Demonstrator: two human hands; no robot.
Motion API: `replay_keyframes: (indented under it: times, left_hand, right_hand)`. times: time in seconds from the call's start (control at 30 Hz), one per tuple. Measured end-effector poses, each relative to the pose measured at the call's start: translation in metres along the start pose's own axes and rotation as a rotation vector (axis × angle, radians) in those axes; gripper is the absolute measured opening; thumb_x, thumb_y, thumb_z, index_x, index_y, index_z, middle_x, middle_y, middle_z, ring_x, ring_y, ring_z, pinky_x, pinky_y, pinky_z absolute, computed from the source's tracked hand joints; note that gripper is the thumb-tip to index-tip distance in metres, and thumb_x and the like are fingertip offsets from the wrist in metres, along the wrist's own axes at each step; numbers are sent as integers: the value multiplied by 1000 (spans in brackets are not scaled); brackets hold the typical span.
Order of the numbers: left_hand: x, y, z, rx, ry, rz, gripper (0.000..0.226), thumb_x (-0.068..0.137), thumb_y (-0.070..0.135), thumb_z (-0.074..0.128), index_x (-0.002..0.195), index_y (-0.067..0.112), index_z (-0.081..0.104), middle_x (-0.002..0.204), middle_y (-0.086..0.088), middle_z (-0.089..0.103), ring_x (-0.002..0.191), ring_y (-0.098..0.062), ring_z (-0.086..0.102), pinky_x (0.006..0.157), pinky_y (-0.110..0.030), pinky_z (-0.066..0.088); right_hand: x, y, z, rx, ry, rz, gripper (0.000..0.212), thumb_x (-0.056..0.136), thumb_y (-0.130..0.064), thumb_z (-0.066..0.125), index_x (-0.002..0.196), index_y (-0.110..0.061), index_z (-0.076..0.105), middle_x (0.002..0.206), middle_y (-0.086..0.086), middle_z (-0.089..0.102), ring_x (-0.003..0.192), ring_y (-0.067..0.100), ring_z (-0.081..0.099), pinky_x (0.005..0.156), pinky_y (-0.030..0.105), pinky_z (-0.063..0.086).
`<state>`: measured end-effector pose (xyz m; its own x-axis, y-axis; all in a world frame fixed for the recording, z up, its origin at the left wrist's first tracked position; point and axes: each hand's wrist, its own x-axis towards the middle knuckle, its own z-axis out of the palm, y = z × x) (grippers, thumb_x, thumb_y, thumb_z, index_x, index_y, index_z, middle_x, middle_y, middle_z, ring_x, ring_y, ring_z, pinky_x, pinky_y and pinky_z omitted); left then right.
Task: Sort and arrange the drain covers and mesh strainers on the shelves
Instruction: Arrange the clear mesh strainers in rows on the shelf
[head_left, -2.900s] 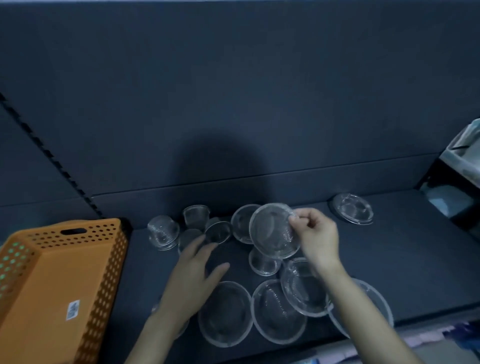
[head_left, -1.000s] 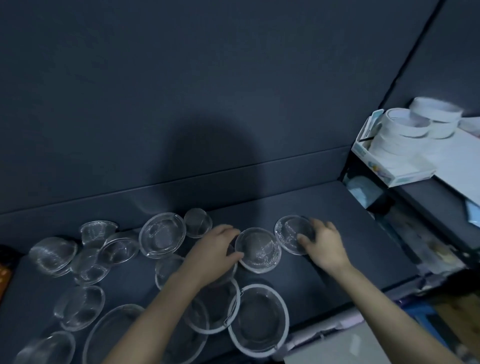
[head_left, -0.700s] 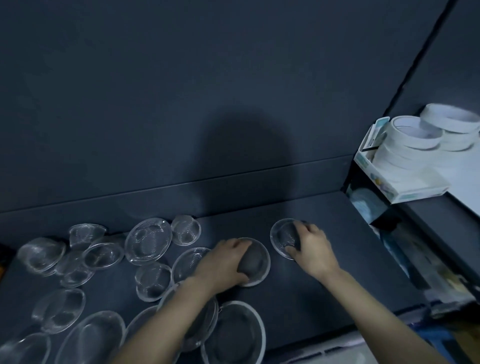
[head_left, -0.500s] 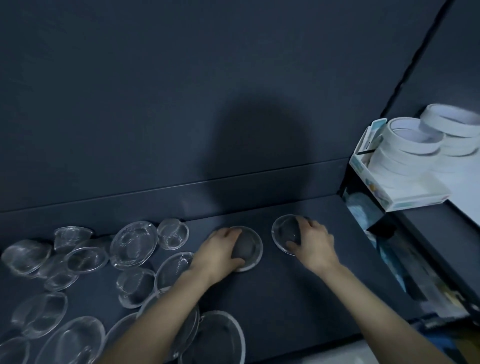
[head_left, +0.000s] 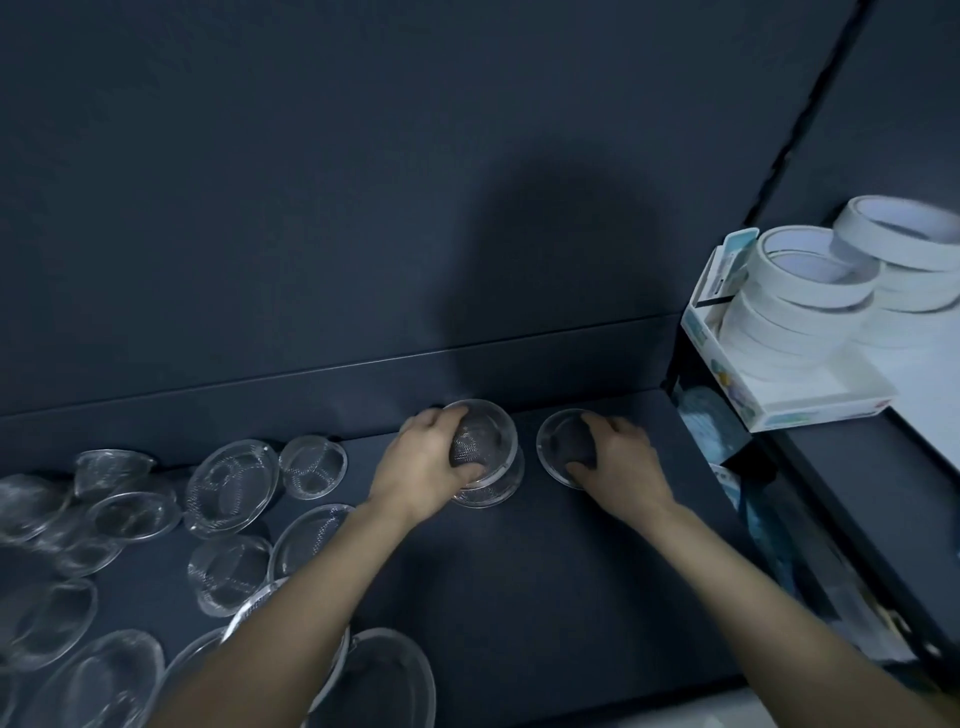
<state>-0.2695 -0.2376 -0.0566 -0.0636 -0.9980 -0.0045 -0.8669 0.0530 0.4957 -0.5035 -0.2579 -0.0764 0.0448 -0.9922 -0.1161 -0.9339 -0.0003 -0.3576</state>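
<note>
Dark shelf fills the lower half of the frame. A loose pile of unsorted strainers crowds the lower left, so most of the job looks undone. At centre only two stand apart. The left hand curls round the left strainer. The right hand clasps the right strainer just beside it.

Shelf: bare from the front edge to the middle, and along the right edge. The left half is blocked by a loose cluster of strainers, some overlapping, reaching the front-left corner. At the back edge the left hand grips a domed strainer and the right hand holds a second strainer, with a narrow gap between them. Beyond the right edge stands a box of tape rolls.
</note>
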Motion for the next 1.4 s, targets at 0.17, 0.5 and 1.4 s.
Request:
replay_keyframes:
  times: [0.17, 0.5, 1.4]
  left_hand:
    - [-14, -11, -15, -44, 28, 13, 75, 74, 33, 77, 140, 22, 43, 136, 0, 49, 128, -19, 42, 106, -36, 37]
    - [-40, -43, -38, 14, 65, -68, 75, 73, 31, 78, 139, 20, 44, 136, -4, 49, 128, -20, 43, 106, -33, 36]
    - [-23, -59, -10, 141, -114, -87, 68, 85, 24, 66, 144, 17, 33, 146, -3, 35, 133, -25, 36, 106, -37, 37]
  right_hand:
    - [0, -10, 1, -89, 63, -106, 57, 85, -32, 62, 136, -15, 43, 145, 14, 35, 128, 36, 33, 101, 45, 37]
    - [-18, -61, 44, -260, -149, -457, 64, 88, -63, 36, 145, -48, 9, 160, -4, -3, 143, 37, -11, 107, 65, -9]
    - [-23, -43, 38, -105, -80, -376, 65, 93, -43, 49, 149, -28, 20, 157, 14, 7, 144, 27, 14, 114, 36, 23]
